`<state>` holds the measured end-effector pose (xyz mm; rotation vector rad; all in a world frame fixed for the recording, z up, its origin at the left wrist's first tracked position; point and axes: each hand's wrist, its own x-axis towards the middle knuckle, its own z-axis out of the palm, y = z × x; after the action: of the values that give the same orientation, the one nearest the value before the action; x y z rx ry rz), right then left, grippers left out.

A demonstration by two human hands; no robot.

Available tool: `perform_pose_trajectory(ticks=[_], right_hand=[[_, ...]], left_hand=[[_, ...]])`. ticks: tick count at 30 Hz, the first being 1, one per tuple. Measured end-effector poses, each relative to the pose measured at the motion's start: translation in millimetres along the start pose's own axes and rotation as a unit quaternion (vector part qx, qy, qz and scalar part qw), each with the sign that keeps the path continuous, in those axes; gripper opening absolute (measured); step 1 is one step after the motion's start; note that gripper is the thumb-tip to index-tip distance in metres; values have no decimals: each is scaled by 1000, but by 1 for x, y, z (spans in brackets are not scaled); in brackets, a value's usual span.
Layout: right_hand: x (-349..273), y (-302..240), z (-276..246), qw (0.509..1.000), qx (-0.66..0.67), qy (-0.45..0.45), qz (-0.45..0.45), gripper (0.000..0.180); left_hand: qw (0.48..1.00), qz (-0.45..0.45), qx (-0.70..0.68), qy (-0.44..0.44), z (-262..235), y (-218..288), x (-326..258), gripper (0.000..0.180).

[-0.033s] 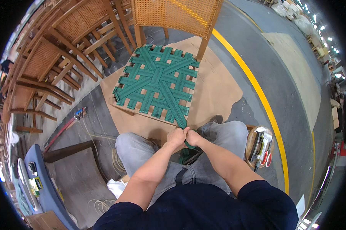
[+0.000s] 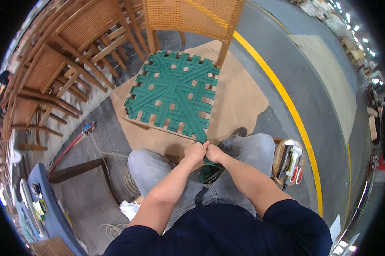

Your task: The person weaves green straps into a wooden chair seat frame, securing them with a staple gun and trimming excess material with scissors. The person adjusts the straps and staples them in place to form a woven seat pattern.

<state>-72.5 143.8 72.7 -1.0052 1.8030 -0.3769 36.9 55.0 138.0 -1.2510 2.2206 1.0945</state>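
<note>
A wooden chair [image 2: 222,54] with a cane back stands before my knees, its seat crossed by woven green webbing [image 2: 172,86]. Diagonal bands form an X on top of the weave. One diagonal webbing strap [image 2: 190,114] runs off the near right corner of the seat into my hands. My left hand [image 2: 195,152] and my right hand [image 2: 214,154] are closed side by side on this strap, just past the seat's front edge. Below them, loose green webbing [image 2: 207,171] hangs between my thighs, partly hidden by my hands.
Brown cardboard [image 2: 239,94] lies under the chair. Several cane-backed chairs [image 2: 88,32] crowd the left. A round stool [image 2: 281,150] at my right bears scissors [image 2: 296,175] and other tools. Coiled hose [image 2: 131,179] and a blue padded piece [image 2: 51,205] are at lower left.
The view has shifted slightly, so the chair and floor line sit a little further left in the picture. Both hands keep their grip on the strap.
</note>
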Motion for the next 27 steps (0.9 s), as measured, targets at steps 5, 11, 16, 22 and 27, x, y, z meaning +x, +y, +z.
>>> perform_pose_trajectory(ticks=[5, 11, 16, 22, 27], right_hand=[[-10, -16, -1, 995, -89, 49, 7, 33], [-101, -36, -77, 969, 133, 208, -26, 41], [-259, 67, -211, 844, 99, 487, 201, 35], [-283, 183, -219, 818, -83, 296, 486, 75], [-274, 218, -210, 792, 6, 362, 491, 65]], left_hand=[[997, 5, 81, 4, 4, 3, 8, 78], [984, 28, 141, 105, 15, 0, 26, 75], [985, 37, 137, 99, 15, -1, 26, 74], [992, 9, 108, 59, 9, 6, 14, 67], [994, 35, 78, 72, 0, 7, 9, 59]])
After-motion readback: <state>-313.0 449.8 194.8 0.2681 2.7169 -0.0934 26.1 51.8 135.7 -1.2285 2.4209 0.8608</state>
